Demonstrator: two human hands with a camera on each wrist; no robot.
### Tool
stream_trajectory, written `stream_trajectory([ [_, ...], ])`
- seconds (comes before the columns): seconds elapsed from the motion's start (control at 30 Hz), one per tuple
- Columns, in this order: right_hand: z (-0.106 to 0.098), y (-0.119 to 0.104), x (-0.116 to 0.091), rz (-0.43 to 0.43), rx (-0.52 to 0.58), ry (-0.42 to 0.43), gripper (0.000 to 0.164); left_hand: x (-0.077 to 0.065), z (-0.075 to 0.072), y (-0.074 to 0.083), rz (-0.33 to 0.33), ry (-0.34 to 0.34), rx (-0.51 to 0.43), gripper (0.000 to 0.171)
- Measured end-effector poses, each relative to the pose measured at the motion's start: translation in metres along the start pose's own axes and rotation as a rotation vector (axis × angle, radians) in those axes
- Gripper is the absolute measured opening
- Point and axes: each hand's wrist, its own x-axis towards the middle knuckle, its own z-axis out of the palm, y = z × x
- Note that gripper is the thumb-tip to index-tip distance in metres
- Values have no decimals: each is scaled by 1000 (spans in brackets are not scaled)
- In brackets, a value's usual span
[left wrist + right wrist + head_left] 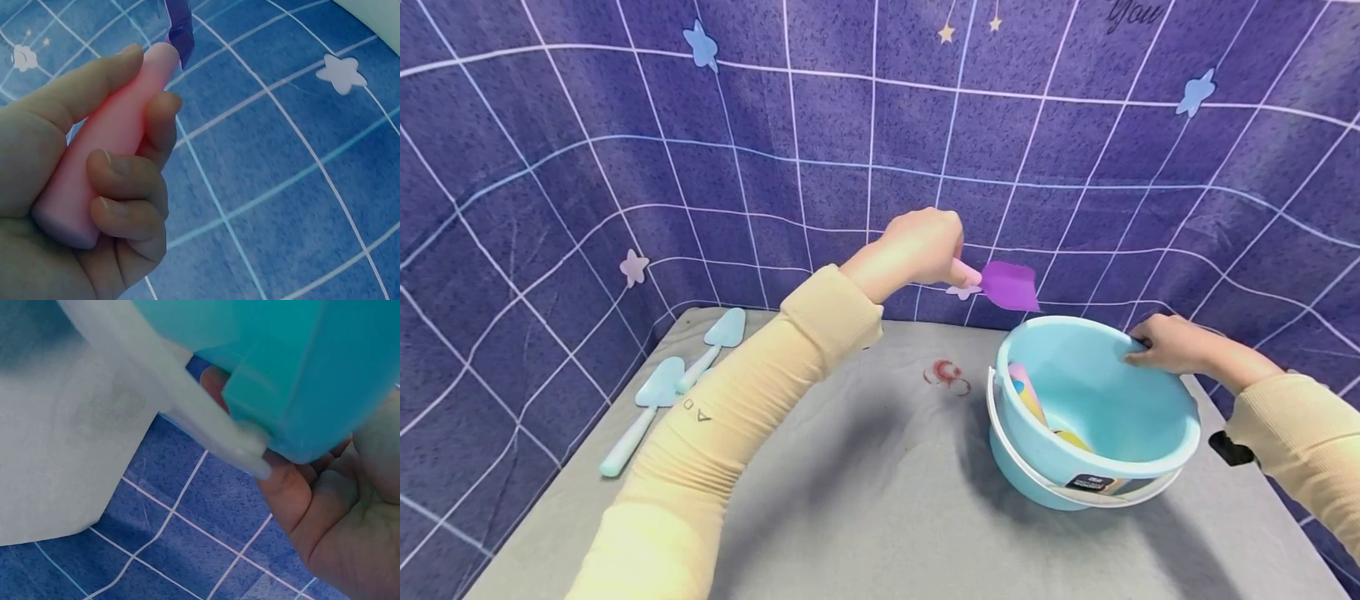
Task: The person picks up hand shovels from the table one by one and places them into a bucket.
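Note:
My left hand (917,246) grips the pink handle of a toy shovel (1009,286), its fingers curled round it. The shovel's purple blade points right, above and just behind the near-left rim of a light blue bucket (1112,400). In the left wrist view the pink handle (106,150) lies across the palm. My right hand (1172,343) holds the bucket's far-right rim, fingers over the edge. In the right wrist view the thumb is beside the end of the white bucket handle (181,394). Inside the bucket lie a pink-handled item (1024,383) and something yellow (1072,439).
Two light blue toy trowels (658,383) lie at the left of the grey table (865,517). A red mark (946,372) shows on the cloth left of the bucket. A purple curtain with grid lines and stars (820,117) stands behind the table and along its sides.

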Motion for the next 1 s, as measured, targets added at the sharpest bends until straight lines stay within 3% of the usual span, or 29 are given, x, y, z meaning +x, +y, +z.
stream_trajectory([
  [0.3, 0, 0, 2, 23, 27, -40, 31, 5, 18, 28, 206, 33, 14, 36],
  [0.53, 0, 0, 2, -18, -15, -1, 33, 5, 30, 49, 294, 38, 29, 37],
  [0.7, -3, -1, 1, -5, -10, -14, 33, 9, 41, 64, 331, -18, 7, 34],
  [1.0, -1, 0, 2, -21, -9, -11, 30, 10, 60, 91, 383, -128, 60, 31],
])
